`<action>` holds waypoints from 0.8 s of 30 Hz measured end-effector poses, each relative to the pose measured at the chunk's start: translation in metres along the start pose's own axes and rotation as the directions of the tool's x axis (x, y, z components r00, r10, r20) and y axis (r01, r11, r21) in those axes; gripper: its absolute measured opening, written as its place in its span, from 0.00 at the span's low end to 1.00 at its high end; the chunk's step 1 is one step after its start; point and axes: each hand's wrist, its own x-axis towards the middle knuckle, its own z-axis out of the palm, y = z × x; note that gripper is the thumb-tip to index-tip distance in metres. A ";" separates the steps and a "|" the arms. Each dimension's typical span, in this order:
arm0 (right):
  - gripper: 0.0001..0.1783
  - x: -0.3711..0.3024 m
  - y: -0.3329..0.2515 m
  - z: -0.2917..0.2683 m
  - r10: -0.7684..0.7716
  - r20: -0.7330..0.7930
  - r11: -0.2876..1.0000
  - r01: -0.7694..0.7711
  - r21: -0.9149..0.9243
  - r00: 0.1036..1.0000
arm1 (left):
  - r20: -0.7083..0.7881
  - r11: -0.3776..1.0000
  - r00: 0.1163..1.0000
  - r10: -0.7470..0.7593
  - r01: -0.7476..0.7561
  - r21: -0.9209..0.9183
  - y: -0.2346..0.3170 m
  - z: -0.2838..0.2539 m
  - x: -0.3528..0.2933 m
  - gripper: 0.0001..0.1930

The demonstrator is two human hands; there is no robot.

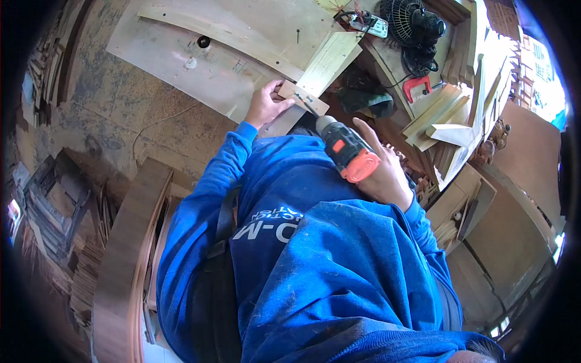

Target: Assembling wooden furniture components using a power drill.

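A small flat wooden block [319,106] with a few dark marks or screws lies at the near edge of a pale workbench. My left hand [267,106] pinches the block's left end between thumb and fingers. In my right hand [388,175] is a black and orange cordless drill [346,147], its handle mostly hidden behind the drill's body. The drill's long thin bit points up and left at the block. Its tip appears to reach the block, though I cannot tell whether it touches. Beyond the block, a pale board [327,62] runs away across the bench.
A long curved wooden strip [212,31] lies on the workbench [163,54]. To the right are a black fan [407,24], a red clamp [416,88] and stacked wood offcuts [439,115]. Wooden panels [130,260] stand at the lower left, on a dusty floor [115,115].
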 end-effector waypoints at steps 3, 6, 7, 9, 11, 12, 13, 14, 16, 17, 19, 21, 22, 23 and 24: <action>0.52 -0.010 0.016 -0.008 -0.026 -0.089 0.999 0.028 0.024 0.996 | 0.008 0.999 1.000 -0.024 0.024 0.041 0.005 0.002 0.004 0.23; 0.50 -0.019 0.039 -0.015 -0.020 -0.200 0.990 0.047 0.133 0.980 | 0.013 0.996 1.000 -0.026 0.025 0.089 0.014 0.007 0.002 0.15; 0.49 -0.021 0.054 -0.013 -0.078 -0.260 0.985 0.115 0.127 0.962 | -0.064 0.998 0.997 -0.041 0.044 0.037 0.015 0.009 0.001 0.15; 0.47 -0.027 0.054 -0.022 0.020 -0.273 0.940 0.075 0.332 0.962 | -0.146 0.949 0.959 -0.244 0.205 -0.240 0.026 0.015 -0.003 0.16; 0.47 -0.028 0.074 -0.021 -0.006 -0.337 0.919 0.139 0.370 0.941 | -0.191 0.984 0.973 -0.129 0.101 -0.150 0.042 0.019 -0.015 0.17; 0.48 -0.029 0.079 -0.021 -0.005 -0.349 0.961 0.101 0.258 0.937 | -0.222 0.997 0.975 -0.029 0.013 -0.074 0.049 0.017 -0.019 0.18; 0.48 -0.028 0.084 -0.022 -0.011 -0.360 0.987 0.067 0.143 0.933 | -0.205 0.998 0.979 -0.016 0.002 -0.069 0.046 0.009 -0.024 0.20; 0.48 -0.029 0.087 -0.023 -0.022 -0.383 0.984 0.088 0.155 0.923 | -0.184 0.998 0.983 -0.008 -0.004 -0.067 0.042 0.001 -0.032 0.21; 0.49 -0.031 0.094 -0.027 -0.018 -0.394 0.961 0.125 0.247 0.919 | -0.259 0.977 0.957 -0.132 0.081 -0.197 0.074 -0.006 -0.055 0.27; 0.47 -0.031 0.097 -0.028 -0.014 -0.399 0.948 0.140 0.288 0.917 | -0.259 0.983 0.960 -0.111 0.067 -0.173 0.090 -0.015 -0.062 0.27; 0.46 -0.028 0.115 -0.024 -0.038 -0.437 0.947 0.173 0.272 0.899 | -0.287 0.924 0.932 -0.220 0.104 -0.369 0.118 -0.031 -0.068 0.24; 0.43 -0.024 0.120 -0.020 0.015 -0.458 0.891 0.196 0.409 0.889 | -0.354 0.929 0.912 -0.206 0.068 -0.365 0.138 -0.037 -0.043 0.26; 0.43 -0.021 0.120 -0.022 0.016 -0.453 0.884 0.199 0.424 0.892 | -0.419 0.925 0.885 -0.205 0.035 -0.379 0.145 -0.042 -0.024 0.28; 0.43 -0.020 0.121 -0.024 0.037 -0.424 0.888 0.165 0.430 0.905 | -0.408 0.944 0.903 -0.136 -0.008 -0.331 0.142 -0.057 0.004 0.26; 0.43 -0.022 0.121 -0.027 0.061 -0.393 0.894 0.125 0.431 0.917 | -0.390 0.956 0.918 -0.072 -0.048 -0.289 0.138 -0.072 0.037 0.25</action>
